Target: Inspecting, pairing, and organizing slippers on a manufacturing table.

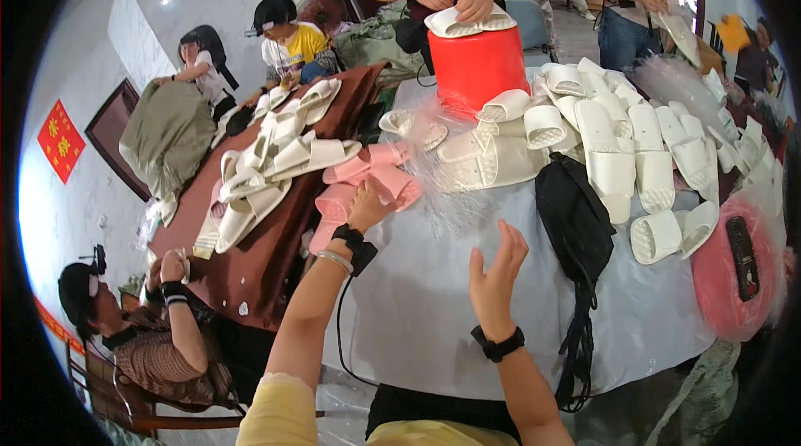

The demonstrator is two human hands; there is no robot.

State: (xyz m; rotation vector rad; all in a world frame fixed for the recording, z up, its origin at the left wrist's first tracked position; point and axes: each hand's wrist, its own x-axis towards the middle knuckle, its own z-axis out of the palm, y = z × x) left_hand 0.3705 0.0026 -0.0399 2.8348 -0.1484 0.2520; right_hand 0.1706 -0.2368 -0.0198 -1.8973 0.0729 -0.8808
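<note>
My left hand (370, 206) reaches over a small heap of pink slippers (335, 204) at the left edge of the grey-covered table. Its fingers are stretched out and touch or hover just above the slippers; I cannot tell which. My right hand (498, 279) is raised above the table, fingers up and thumb apart, holding nothing. Clear plastic wrap (453, 211) lies between the hands and a white slipper pair (492, 164). To the right of my right hand is a black cloth bag (570, 212) with straps hanging over the front edge.
White slippers (605, 154) are piled at the right, beside a pink plastic-wrapped bundle (724, 267). Across the table, a person handles white slippers on a red stool (477, 70). More white slippers (271, 150) lie on a brown-covered table (250, 279) at the left, with people seated around.
</note>
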